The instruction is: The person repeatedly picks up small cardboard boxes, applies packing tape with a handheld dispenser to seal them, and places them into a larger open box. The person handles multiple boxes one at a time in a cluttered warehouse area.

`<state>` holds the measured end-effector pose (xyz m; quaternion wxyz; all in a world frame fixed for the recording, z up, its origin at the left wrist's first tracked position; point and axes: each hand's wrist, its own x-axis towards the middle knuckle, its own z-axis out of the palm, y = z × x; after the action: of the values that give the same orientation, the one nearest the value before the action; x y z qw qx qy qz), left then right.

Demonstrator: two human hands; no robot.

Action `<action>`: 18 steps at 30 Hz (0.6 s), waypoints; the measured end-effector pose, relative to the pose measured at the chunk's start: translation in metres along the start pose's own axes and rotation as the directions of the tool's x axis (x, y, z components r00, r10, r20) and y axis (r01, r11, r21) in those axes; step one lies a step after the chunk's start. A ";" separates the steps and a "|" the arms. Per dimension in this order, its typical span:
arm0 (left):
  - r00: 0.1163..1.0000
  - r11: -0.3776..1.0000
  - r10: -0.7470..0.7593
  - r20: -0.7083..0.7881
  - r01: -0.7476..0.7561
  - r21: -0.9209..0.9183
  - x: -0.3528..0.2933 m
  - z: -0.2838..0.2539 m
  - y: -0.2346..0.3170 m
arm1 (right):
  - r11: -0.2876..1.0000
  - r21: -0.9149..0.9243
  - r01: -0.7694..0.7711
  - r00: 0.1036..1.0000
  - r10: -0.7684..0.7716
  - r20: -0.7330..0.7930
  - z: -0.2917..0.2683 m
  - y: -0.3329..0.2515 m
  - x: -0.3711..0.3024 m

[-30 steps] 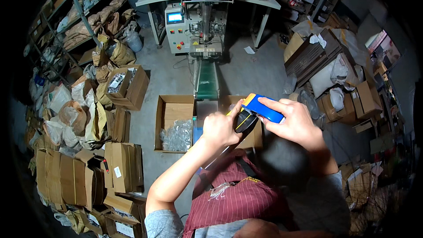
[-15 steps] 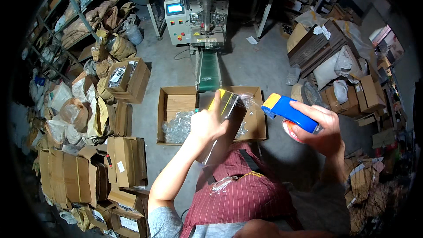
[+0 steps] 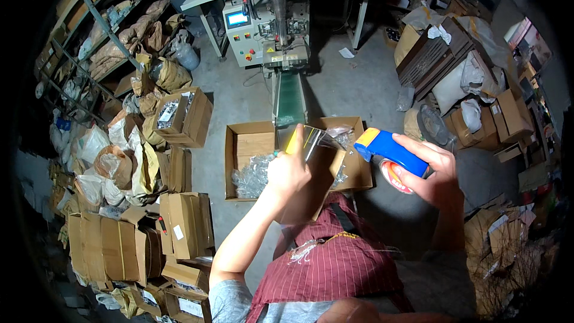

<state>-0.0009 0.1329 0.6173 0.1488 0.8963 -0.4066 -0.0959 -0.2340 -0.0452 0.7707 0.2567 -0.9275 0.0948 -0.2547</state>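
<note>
My left hand (image 3: 289, 173) is closed on the edge of a brown cardboard box (image 3: 320, 180) held up in front of me. Its index finger lies along a yellow strip on the box, and a shiny clear film shows on the upper side. In my right hand (image 3: 436, 173) is a blue tape dispenser (image 3: 402, 151) with an orange front end and a tape roll underneath. The dispenser is apart from the box, to its right. Below and beyond sits a shallow open carton (image 3: 230, 164) with small clear plastic bags (image 3: 254, 176); the held box hides its middle.
A packaging machine (image 3: 269, 30) stands ahead, its green conveyor belt (image 3: 290, 98) sloping down to the open carton. Stacked cartons (image 3: 185, 224) and sacks (image 3: 113, 164) line the left. More boxes (image 3: 511, 119) and dark panels (image 3: 433, 54) lean on the right.
The whole view has shifted slightly. The held box has turned a little and shows more of its brown side. Both hands keep their grips, and the dispenser stays close to its earlier place.
</note>
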 end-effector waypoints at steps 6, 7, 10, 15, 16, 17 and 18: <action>0.997 1.000 -0.011 -0.080 0.010 -0.020 0.005 0.010 -0.007 | 0.991 0.027 -0.135 0.989 0.133 0.060 0.006 0.006 -0.009; 0.999 0.998 -0.029 -0.034 0.028 -0.053 0.006 0.009 -0.009 | 0.990 0.044 -0.136 0.989 0.133 0.061 0.008 0.007 -0.010; 0.996 0.982 -0.043 0.074 0.056 -0.178 0.016 -0.002 -0.003 | 0.994 0.055 -0.090 0.996 0.089 0.007 0.019 0.017 -0.013; 0.984 0.854 -0.006 0.180 0.098 -0.512 0.018 -0.019 0.005 | 0.989 -0.139 -0.055 0.998 0.054 -0.013 0.030 0.039 -0.013; 0.986 0.787 0.056 0.154 0.052 -0.615 0.017 -0.010 0.000 | 0.990 -0.141 -0.024 1.000 0.024 -0.003 0.028 0.043 -0.012; 0.986 0.706 0.110 0.123 0.009 -0.708 0.013 -0.004 -0.003 | 0.990 -0.140 0.008 1.000 -0.007 0.009 0.027 0.044 -0.012; 0.983 0.614 0.160 0.086 -0.031 -0.789 0.010 0.000 -0.007 | 0.990 -0.139 0.040 0.999 -0.037 0.021 0.025 0.046 -0.011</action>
<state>0.0105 0.1295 0.6149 0.4992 0.7085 -0.3811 -0.3218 -0.2329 -0.0704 0.7233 0.1872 -0.9471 0.0922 -0.2438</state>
